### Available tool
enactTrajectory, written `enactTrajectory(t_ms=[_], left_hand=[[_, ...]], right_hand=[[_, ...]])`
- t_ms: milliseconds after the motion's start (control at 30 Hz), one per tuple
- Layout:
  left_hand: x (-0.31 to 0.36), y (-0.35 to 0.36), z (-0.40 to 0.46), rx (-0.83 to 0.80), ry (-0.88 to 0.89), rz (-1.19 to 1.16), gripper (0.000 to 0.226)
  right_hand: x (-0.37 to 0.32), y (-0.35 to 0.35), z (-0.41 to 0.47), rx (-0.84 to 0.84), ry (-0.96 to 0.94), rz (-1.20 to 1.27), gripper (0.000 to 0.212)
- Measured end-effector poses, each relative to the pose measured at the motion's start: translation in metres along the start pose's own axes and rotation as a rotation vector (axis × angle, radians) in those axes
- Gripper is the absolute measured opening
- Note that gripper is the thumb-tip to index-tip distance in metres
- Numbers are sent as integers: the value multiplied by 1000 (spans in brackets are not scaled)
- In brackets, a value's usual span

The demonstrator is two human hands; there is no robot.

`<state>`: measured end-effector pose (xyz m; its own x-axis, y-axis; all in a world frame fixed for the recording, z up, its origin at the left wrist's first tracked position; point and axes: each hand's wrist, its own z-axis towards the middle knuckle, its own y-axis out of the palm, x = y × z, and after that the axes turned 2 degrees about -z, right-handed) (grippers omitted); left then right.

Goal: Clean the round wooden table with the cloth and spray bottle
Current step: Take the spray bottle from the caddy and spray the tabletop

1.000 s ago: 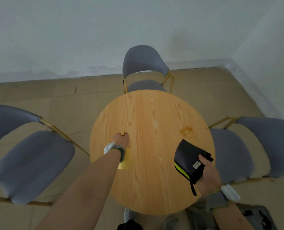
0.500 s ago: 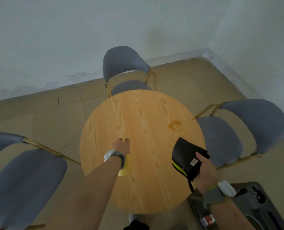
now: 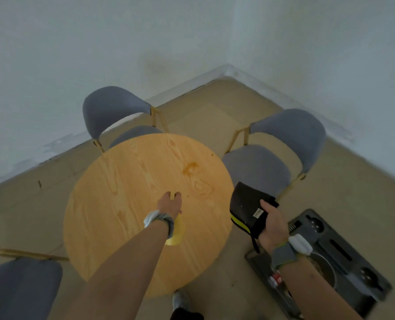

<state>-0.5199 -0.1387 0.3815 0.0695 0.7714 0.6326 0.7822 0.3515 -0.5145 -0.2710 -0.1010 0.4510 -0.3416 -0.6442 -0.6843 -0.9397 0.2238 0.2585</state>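
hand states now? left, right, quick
Left hand: grips the yellow spray bottle over the table.
Right hand: holds the folded black cloth, off the table's right edge.

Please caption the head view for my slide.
Left hand aims yellow spray bottle at round table; right hand holds black cloth.

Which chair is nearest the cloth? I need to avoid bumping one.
The right chair, beside the cloth in the right hand; the others stand across or left of the table.
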Motion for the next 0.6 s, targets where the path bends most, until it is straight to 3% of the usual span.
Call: enactTrajectory(t_ms=[200, 333, 433, 600], left_hand=[[43, 86, -49, -17, 113, 42, 56], [76, 173, -104, -70, 240, 22, 29], [93, 223, -142, -113, 267, 16, 21], [115, 319, -203, -199, 324, 77, 39]], right_hand=[[-42, -99, 14, -8, 6, 64, 31], [-82, -194, 26, 16, -13, 128, 38], [-99, -243, 34, 65, -26, 178, 42], [-119, -338, 47, 156, 2, 298, 32]])
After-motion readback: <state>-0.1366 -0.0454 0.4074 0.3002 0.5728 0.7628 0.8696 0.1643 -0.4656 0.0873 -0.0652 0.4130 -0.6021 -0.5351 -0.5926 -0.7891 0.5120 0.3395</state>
